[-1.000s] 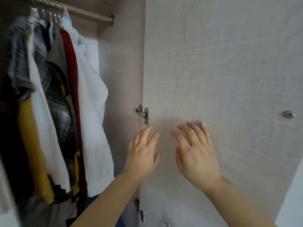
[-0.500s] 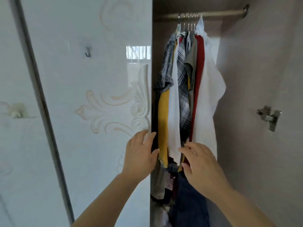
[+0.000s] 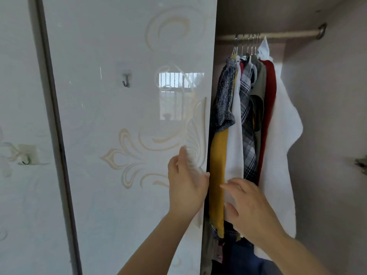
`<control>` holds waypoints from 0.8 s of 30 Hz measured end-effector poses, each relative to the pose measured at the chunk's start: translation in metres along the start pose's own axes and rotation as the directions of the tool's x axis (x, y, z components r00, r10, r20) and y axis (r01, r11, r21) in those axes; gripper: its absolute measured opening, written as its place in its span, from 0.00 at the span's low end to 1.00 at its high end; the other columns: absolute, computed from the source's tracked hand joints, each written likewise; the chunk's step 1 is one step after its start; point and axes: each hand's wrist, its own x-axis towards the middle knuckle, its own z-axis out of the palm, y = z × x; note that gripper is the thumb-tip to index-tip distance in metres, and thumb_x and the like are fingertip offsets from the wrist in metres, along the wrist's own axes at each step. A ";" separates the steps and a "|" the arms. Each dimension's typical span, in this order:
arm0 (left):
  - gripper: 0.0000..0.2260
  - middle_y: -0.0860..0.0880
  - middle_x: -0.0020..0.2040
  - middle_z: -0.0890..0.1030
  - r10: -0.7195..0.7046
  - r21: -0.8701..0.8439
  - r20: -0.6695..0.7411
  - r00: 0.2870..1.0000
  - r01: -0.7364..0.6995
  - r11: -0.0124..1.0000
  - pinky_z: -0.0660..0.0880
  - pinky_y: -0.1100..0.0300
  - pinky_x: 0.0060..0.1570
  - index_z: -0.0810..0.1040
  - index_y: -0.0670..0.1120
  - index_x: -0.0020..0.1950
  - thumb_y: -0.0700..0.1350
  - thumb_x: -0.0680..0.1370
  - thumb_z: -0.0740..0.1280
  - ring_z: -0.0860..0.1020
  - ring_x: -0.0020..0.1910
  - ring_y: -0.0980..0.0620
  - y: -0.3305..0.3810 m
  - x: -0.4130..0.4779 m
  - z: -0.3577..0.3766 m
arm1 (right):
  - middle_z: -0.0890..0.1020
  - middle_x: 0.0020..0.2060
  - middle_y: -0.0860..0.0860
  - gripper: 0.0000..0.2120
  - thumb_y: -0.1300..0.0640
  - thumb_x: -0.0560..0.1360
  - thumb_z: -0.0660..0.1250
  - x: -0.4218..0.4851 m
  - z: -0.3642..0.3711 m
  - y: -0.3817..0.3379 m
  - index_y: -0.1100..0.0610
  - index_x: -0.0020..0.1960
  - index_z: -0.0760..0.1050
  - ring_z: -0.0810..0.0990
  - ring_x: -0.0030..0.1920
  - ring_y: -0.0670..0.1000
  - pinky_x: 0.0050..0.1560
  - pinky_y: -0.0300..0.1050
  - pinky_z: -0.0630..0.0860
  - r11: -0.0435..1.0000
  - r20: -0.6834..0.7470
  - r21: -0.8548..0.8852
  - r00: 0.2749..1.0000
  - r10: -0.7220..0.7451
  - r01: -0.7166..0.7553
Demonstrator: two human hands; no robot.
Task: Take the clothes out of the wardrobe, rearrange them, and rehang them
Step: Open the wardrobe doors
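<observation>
Several clothes hang packed together on metal hangers (image 3: pixel 247 45) from a wooden rail (image 3: pixel 278 34) in the open wardrobe. From left: a speckled grey top (image 3: pixel 223 100), a yellow garment (image 3: pixel 217 175), a white one (image 3: pixel 235 147), a plaid shirt (image 3: pixel 248 126), a red piece (image 3: pixel 269 100) and a wide white garment (image 3: pixel 282 145). My left hand (image 3: pixel 185 187) rests flat on the edge of the glossy white door (image 3: pixel 129 116), fingers apart. My right hand (image 3: pixel 250 211) is spread over the lower part of the white and plaid garments, touching them without a closed grip.
The patterned door carries a small metal hook (image 3: pixel 125 81); another stick-on hook (image 3: pixel 25 156) sits on the panel at far left. The wardrobe's right inner wall (image 3: pixel 327 135) has a hinge (image 3: pixel 361 163). More clothes, dark blue among them, lie below the hanging ones (image 3: pixel 238 257).
The view swung left from the opened right door to the wardrobe's inside. My left hand moved onto the left door's edge and my right hand onto the hanging clothes, now slightly further left.
</observation>
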 end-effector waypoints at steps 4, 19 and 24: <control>0.34 0.48 0.66 0.63 -0.036 -0.064 0.006 0.999 0.036 0.997 0.54 0.86 0.49 0.57 0.48 0.74 0.47 0.73 0.70 0.55 0.53 0.80 -0.007 0.005 0.000 | 0.75 0.58 0.49 0.19 0.60 0.72 0.69 0.011 0.002 0.001 0.53 0.63 0.74 0.72 0.59 0.51 0.61 0.42 0.67 0.997 -0.026 0.075 1.000 0.014 -0.012; 0.30 0.72 0.57 0.67 -0.111 -0.006 -0.137 0.984 0.111 0.994 0.74 0.59 0.55 0.62 0.74 0.59 0.66 0.60 0.70 0.69 0.59 0.65 0.038 -0.058 -0.081 | 0.71 0.60 0.39 0.22 0.62 0.78 0.61 0.082 -0.020 -0.061 0.41 0.66 0.65 0.66 0.61 0.30 0.56 0.18 0.59 0.680 -0.128 0.691 0.968 -0.218 0.244; 0.34 0.77 0.56 0.63 -0.113 0.114 -0.185 0.976 0.135 0.984 0.72 0.66 0.52 0.55 0.81 0.55 0.66 0.57 0.72 0.68 0.57 0.69 0.053 -0.082 -0.116 | 0.70 0.56 0.30 0.14 0.51 0.76 0.62 0.076 -0.014 -0.111 0.35 0.57 0.65 0.68 0.57 0.25 0.55 0.20 0.64 0.404 -0.133 0.867 0.917 -0.377 0.292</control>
